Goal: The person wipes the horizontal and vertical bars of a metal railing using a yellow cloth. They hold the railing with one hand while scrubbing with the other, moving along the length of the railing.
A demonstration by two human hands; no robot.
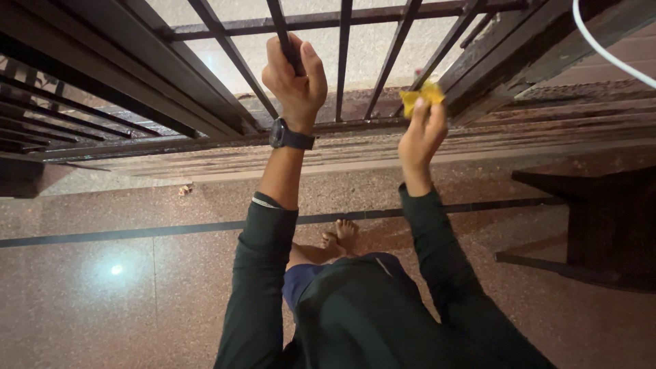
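Note:
My left hand [295, 80], with a dark watch at the wrist, is closed around one dark metal bar [283, 31] of a window grille [342, 61]. My right hand [422, 130] holds a small crumpled yellow cloth [422, 96] pressed against a slanted bar low on the grille, near the sill. Both arms wear dark long sleeves. Below them I see my lap and bare feet [339, 236] on the floor.
A dark wooden window frame [519, 48] stands at the right, with a white cable [601, 48] across the top corner. A dark wooden stool or small table [601, 205] sits at right. The floor [137, 273] is speckled reddish stone with dark inlay strips.

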